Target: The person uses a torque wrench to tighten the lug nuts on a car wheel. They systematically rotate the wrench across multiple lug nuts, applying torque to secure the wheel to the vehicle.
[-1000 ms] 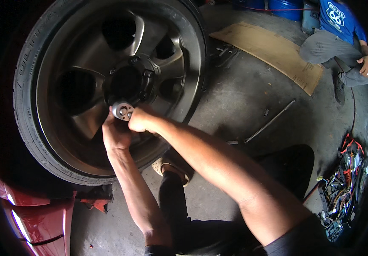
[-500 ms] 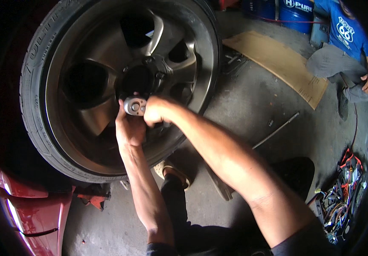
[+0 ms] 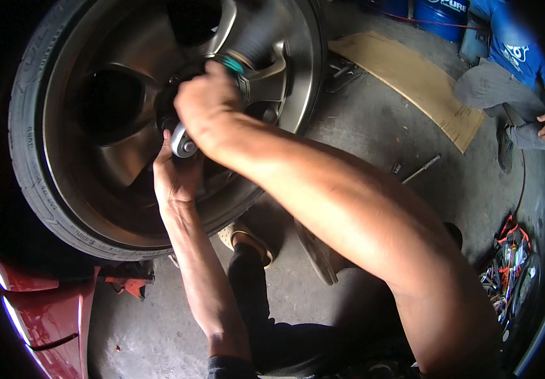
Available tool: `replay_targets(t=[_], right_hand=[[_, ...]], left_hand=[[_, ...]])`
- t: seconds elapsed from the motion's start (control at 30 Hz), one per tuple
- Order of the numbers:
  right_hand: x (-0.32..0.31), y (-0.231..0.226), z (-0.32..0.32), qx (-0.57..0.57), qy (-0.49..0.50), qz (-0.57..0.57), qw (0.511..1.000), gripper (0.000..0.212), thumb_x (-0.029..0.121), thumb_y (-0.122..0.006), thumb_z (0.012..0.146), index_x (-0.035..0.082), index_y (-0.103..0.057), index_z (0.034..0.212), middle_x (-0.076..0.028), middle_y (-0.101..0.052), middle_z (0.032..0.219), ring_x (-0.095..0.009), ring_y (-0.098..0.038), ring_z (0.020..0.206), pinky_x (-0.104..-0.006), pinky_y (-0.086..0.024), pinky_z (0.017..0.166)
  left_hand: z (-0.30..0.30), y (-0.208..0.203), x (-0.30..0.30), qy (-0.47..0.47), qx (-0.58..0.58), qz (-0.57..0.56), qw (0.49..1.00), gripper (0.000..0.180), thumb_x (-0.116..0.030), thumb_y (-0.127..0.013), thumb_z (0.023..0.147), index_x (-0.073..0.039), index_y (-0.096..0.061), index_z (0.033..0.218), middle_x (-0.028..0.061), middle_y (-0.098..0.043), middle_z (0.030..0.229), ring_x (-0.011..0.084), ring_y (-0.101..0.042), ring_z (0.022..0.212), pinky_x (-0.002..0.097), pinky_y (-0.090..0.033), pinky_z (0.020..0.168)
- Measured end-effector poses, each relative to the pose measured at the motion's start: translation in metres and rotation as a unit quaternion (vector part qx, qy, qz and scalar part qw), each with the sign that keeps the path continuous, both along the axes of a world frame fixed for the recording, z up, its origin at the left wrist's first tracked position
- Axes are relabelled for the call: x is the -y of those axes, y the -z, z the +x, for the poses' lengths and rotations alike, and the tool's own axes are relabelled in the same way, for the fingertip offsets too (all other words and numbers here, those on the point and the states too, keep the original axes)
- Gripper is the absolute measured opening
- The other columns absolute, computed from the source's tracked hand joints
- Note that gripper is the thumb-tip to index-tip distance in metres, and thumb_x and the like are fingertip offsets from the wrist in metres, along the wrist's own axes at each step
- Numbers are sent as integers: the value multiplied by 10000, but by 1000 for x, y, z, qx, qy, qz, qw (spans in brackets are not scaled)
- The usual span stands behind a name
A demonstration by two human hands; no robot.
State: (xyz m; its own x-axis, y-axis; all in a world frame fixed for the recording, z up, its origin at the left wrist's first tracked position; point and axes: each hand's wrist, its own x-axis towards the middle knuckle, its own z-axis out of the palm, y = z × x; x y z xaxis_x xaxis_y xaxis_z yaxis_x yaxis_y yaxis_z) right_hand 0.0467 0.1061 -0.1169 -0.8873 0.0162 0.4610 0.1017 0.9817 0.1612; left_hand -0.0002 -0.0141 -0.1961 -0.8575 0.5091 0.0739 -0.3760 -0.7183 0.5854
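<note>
A bronze-grey wheel with a black tyre fills the upper left. My right hand is closed around the handle of a ratchet wrench, whose teal grip end shows beyond the fist. The silver ratchet head sits near the lower part of the hub. Below that head, my left hand is against it, thumb up along its left side; its other fingers are mostly hidden behind the tool. The socket and any lug nut under the ratchet cannot be seen.
Red body panels stand at lower left, beside a red metal stand. A cardboard sheet and metal rod lie on the floor. Tangled wires are at right. A seated person is near a blue drum.
My right hand and the ratchet handle have swung up and left, toward the hub's upper right. My left hand stays at the ratchet head. The view has shifted slightly.
</note>
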Motion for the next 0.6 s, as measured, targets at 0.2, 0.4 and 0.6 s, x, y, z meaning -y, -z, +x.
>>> replay_targets(t=[0.2,0.4,0.6], right_hand=[[1,49,3,275,-74,-547,787,143,103,-570,624,-23,-618,672,-158,-583,584,-230,-588,499,-328,-431,406],[-13,22,-19,-58,-95,116,987,80,187,-642,719,124,-686,740,-28,-664,726,-171,-632,769,-341,-389,755],[1,14,-23,19,-14,-392,920,185,198,-559,809,52,-661,860,-114,-650,817,-221,-627,761,-316,-476,598]], left_hand=[[13,-10,-1,-36,-6,-19,999,236,-191,-463,900,-47,-518,1079,108,-579,1009,229,-531,970,379,-401,908],[7,-3,-4,-52,74,-38,995,244,-176,-514,874,-41,-523,1076,95,-586,1034,221,-523,1030,436,-343,950],[7,-6,-3,-19,-6,-14,1000,297,-277,-441,916,-36,-513,1073,106,-574,1053,232,-538,988,398,-383,931]])
